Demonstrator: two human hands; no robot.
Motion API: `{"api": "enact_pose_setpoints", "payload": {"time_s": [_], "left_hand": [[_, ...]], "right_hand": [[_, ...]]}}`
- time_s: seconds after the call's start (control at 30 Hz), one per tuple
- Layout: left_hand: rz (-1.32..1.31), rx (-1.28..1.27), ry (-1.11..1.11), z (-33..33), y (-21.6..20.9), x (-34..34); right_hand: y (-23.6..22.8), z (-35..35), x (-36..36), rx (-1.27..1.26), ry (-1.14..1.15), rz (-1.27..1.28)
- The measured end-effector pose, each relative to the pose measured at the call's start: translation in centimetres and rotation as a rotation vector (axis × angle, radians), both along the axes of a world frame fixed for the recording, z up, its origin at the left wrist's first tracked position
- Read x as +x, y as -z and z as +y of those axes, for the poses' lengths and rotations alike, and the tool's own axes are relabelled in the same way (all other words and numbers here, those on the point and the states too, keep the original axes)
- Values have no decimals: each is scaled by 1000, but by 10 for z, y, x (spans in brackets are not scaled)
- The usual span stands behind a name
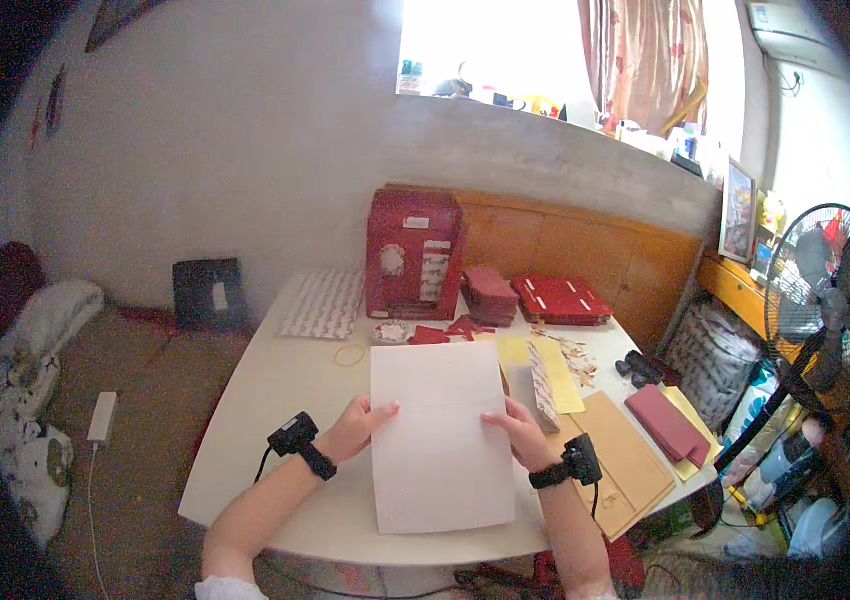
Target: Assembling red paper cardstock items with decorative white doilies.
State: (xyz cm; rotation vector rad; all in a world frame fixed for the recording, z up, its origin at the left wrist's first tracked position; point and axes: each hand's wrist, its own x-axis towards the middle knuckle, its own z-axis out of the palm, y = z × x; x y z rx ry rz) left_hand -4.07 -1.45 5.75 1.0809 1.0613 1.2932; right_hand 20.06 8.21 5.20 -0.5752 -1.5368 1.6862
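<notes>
A white rectangular sheet of paper (442,455) is held upright in front of me, over the near part of the white table (255,440). My left hand (353,428) grips its left edge, the thumb on the front face and the fingers out of sight behind. On the opposite edge my right hand (525,435) has the same hold, thumb in front. Whether this is one sheet or several together I cannot tell. A black band with a small box sits on each wrist. Right of the paper lie a patterned strip (542,390) and yellow sheets (567,378).
Red printed boards (410,235) stand at the table's back, beside a patterned white sheet (323,303), dark red pieces (490,293) and a flat red stack (562,298). Tan boards (615,465) and a maroon piece (665,424) lie right. A fan (830,300) stands beyond.
</notes>
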Motion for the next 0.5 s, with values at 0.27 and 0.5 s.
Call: {"api": "enact_pose_setpoints", "payload": {"time_s": [0.27,0.5], "left_hand": [[120,137,103,-5,-5,-6],[25,39,155,-5,-10,-12]], "right_hand": [[3,-3,-1,7,-66,-36],[12,7,12,11,-141,-130]]}}
